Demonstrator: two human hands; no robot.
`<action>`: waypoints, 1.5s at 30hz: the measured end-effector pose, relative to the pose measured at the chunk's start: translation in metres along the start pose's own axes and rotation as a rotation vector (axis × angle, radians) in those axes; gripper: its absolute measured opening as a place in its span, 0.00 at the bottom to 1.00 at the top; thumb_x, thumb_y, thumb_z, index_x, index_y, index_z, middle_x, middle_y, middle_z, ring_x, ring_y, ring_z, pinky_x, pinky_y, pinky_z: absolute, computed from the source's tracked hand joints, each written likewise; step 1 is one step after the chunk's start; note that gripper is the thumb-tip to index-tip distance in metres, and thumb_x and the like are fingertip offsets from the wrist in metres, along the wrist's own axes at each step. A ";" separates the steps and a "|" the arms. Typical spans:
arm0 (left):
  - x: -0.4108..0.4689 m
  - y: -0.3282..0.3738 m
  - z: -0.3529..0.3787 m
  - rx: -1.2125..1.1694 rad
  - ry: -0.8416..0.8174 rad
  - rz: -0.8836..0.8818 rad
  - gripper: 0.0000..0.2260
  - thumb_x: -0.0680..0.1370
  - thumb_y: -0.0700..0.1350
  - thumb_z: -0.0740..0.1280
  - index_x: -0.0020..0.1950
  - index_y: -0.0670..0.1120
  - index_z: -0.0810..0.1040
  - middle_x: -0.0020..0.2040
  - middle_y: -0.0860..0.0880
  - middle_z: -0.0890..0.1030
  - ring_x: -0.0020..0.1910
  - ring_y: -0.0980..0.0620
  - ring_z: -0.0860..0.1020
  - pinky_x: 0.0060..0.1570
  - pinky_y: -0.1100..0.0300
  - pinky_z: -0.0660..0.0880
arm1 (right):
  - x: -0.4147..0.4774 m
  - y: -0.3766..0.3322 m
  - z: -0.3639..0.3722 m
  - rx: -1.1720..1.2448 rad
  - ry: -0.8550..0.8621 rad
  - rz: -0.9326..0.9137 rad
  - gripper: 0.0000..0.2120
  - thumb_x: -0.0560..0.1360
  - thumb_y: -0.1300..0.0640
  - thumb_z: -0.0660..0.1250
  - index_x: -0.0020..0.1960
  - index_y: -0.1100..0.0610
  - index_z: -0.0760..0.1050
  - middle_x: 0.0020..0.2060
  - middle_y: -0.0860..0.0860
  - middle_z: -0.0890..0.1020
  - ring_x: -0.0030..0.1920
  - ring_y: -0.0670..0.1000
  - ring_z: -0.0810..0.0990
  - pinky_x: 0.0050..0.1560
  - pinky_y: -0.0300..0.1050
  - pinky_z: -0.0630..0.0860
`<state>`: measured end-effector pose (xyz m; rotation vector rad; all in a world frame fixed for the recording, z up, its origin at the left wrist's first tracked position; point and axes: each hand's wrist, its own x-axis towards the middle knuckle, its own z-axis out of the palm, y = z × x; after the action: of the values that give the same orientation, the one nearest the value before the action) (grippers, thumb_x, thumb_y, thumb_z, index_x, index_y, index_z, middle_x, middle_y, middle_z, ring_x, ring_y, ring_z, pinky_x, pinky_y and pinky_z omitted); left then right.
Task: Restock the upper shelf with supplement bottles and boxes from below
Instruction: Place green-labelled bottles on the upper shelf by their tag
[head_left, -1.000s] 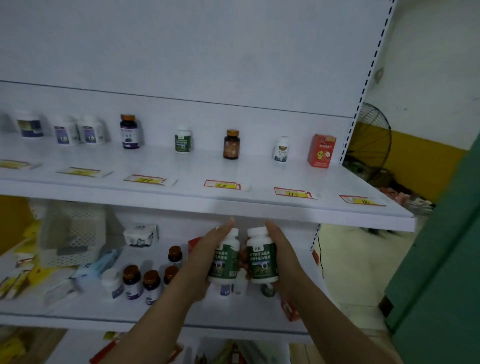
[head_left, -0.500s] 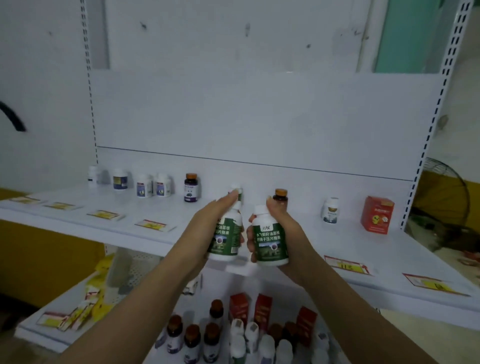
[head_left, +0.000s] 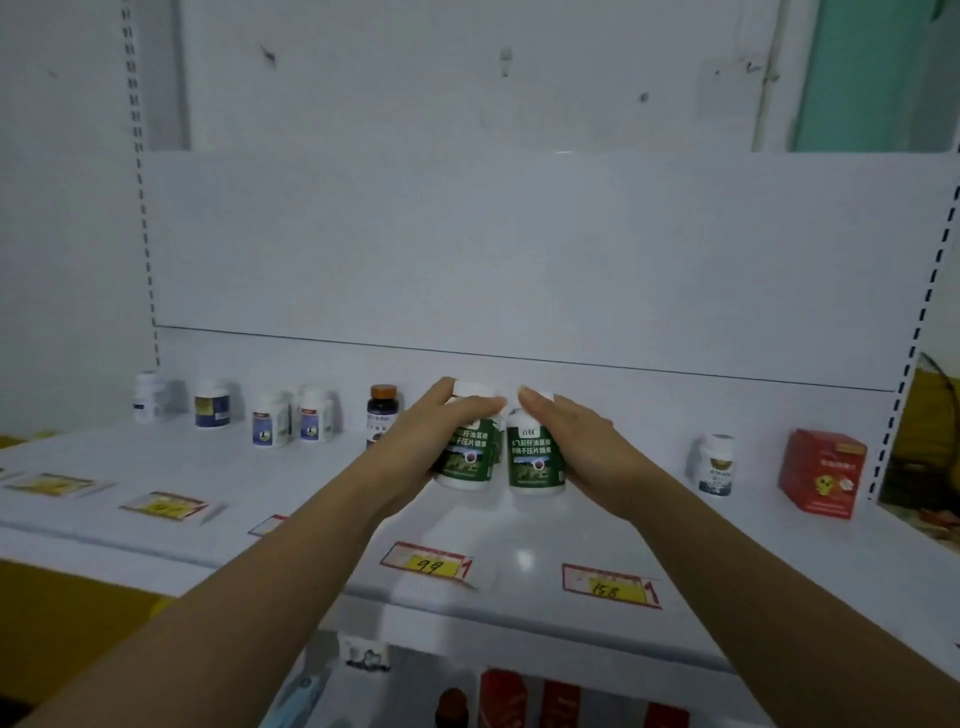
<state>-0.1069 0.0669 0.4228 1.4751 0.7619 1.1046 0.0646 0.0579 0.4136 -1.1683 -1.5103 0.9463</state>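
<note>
Two hands (head_left: 428, 441) (head_left: 587, 447) around two green-label bottles (head_left: 465, 460) (head_left: 535, 462)

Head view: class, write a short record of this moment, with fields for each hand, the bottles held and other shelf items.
Left hand: grips the left green-label bottle
Right hand: holds the right green-label bottle
Bottles: upright, side by side above the upper shelf; contact unclear
Other items: red box far right; amber-capped bottle beside left hand; price tags along front
</note>
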 end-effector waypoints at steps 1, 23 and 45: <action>0.013 -0.004 -0.006 0.037 -0.006 0.004 0.16 0.74 0.45 0.69 0.60 0.42 0.73 0.53 0.44 0.82 0.52 0.46 0.81 0.55 0.50 0.78 | 0.008 0.003 0.000 -0.040 0.016 0.022 0.22 0.75 0.40 0.63 0.60 0.55 0.75 0.52 0.51 0.84 0.54 0.52 0.83 0.60 0.52 0.77; 0.146 -0.088 -0.030 0.584 0.110 -0.081 0.19 0.71 0.48 0.74 0.55 0.40 0.76 0.56 0.42 0.80 0.48 0.48 0.76 0.45 0.59 0.70 | 0.123 0.056 -0.009 -0.584 0.276 0.307 0.18 0.79 0.49 0.61 0.65 0.57 0.71 0.59 0.54 0.78 0.58 0.54 0.77 0.63 0.53 0.74; 0.153 -0.099 -0.032 0.755 0.050 -0.066 0.22 0.66 0.42 0.78 0.55 0.39 0.74 0.55 0.43 0.79 0.45 0.51 0.73 0.45 0.60 0.70 | 0.151 0.074 -0.010 -0.601 0.353 0.213 0.18 0.81 0.56 0.58 0.69 0.59 0.67 0.65 0.58 0.73 0.63 0.56 0.72 0.64 0.51 0.71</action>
<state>-0.0703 0.2374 0.3611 2.0233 1.3463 0.8339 0.0801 0.2225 0.3800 -1.8459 -1.4314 0.3796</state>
